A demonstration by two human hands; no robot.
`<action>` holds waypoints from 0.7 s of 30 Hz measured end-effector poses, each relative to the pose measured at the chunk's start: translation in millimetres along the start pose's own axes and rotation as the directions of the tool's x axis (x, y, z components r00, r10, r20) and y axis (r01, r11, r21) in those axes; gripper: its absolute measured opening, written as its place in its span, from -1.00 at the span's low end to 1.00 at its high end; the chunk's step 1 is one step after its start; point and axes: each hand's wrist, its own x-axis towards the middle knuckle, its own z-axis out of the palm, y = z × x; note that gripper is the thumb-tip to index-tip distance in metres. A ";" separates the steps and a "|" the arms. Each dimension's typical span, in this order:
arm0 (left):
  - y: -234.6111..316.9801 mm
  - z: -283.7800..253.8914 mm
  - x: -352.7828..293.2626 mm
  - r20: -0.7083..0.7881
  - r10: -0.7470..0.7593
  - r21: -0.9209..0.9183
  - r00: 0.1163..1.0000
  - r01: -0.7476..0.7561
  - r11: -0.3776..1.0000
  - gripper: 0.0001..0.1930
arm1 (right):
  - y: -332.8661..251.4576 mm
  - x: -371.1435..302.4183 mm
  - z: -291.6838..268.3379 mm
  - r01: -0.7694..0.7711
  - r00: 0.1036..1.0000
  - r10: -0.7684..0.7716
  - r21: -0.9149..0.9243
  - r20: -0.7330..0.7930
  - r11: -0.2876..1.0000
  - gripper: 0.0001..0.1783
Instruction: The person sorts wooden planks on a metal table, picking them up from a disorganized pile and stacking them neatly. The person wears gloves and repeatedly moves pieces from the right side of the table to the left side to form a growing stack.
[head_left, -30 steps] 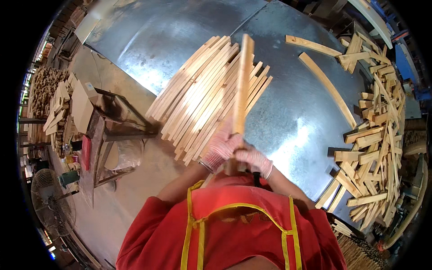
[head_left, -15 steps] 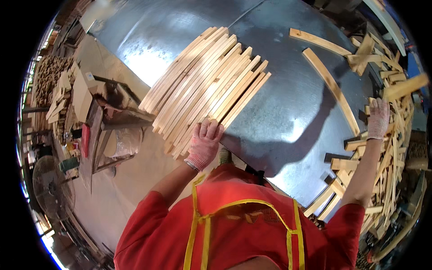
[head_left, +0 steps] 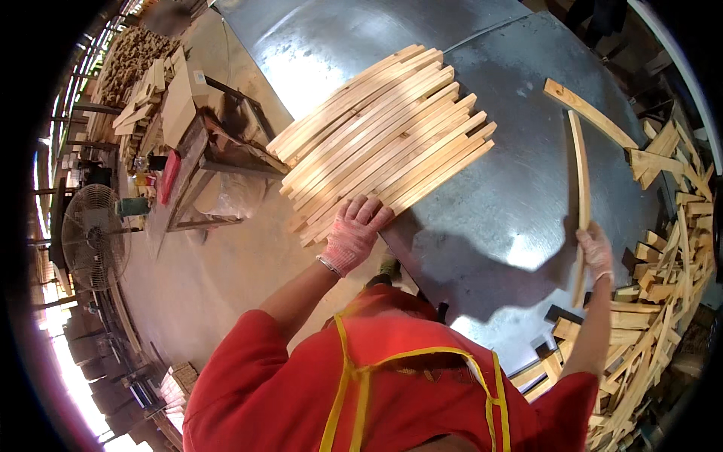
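A row of curved wooden slats lies side by side across the left edge of the metal table. My left hand, in a pinkish knit glove, rests on the near ends of the slats, its fingers laid over the last few. To the right, my gloved right hand is closed around a single curved wooden slat near its lower end. That slat is tilted on edge over the table. Another loose slat lies flat beyond it, its right end near the heap.
A jumbled heap of wooden slats runs along the right side of the metal table. At the left stand a wooden frame, stacked offcuts and a round fan on the floor side.
My right hand has moved from the heap toward the table and taken hold of the slat that lay there, turning it more upright. My left hand stays on the row.
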 end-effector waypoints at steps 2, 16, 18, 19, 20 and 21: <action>0.2 0.6 -11.3 -0.005 -0.020 0.005 1.000 0.020 1.000 -0.40 | -61.1 -50.3 66.2 -0.120 0.992 0.126 0.251 -0.008 0.961 -0.11; -83.2 -23.1 -202.3 0.505 -0.592 -0.479 0.628 0.775 0.413 -0.67 | -234.2 -121.2 378.8 -0.152 0.920 0.086 0.144 0.383 0.978 -0.44; -72.2 -7.3 -187.4 0.660 -0.541 -0.675 0.522 0.728 -0.120 -0.54 | -228.4 -120.9 375.7 -0.179 0.929 0.065 0.288 0.365 0.941 -0.50; -71.4 1.0 -176.7 0.731 -0.470 -0.673 0.494 0.632 -0.383 -0.47 | -226.0 -122.0 375.3 -0.183 0.936 0.079 0.283 0.342 0.941 -0.50; -85.8 43.5 -185.8 0.801 -0.231 -0.590 0.553 0.663 -0.461 -0.22 | -229.8 -125.4 376.2 -0.180 0.941 0.082 0.277 0.329 0.944 -0.50; -81.3 48.7 -173.7 0.825 -0.195 -0.541 0.531 0.641 -0.545 -0.16 | -226.9 -125.1 376.4 -0.181 0.950 0.095 0.279 0.298 0.943 -0.50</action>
